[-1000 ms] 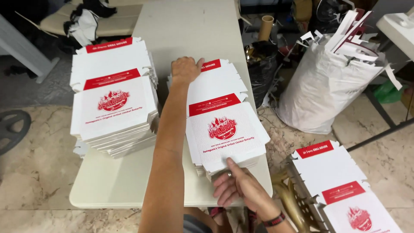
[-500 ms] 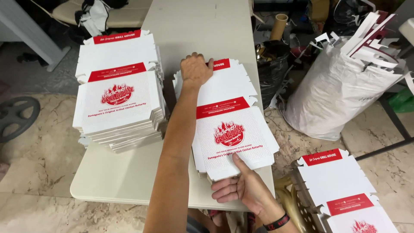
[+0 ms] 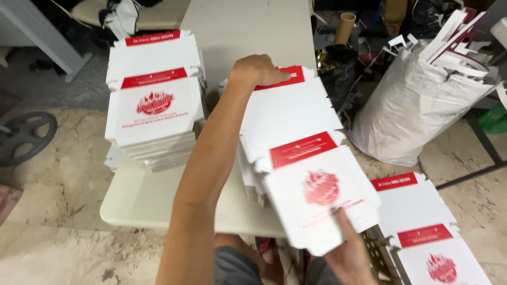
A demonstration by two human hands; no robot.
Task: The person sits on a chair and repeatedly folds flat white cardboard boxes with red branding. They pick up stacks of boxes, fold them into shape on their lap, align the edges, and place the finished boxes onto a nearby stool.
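Flat white carton blank (image 3: 306,174), red-printed: atop the middle stack (image 3: 248,179) on the beige folding table (image 3: 153,200), near end raised over the table edge. Left hand (image 3: 257,70): fingers pressing its far flap. Right hand (image 3: 346,253): grasping its near edge. Second stack (image 3: 153,100): to the left. White sack of offcuts (image 3: 417,100): on the floor, right.

Between our two stacks of flat cartons, the left stack (image 3: 156,100) and the right stack (image 3: 296,158), we have a narrow lane of bare table (image 3: 142,198). The far tabletop lies open. To our right, a white sack (image 3: 417,111) and a floor stack (image 3: 428,232) crowd the table edge.
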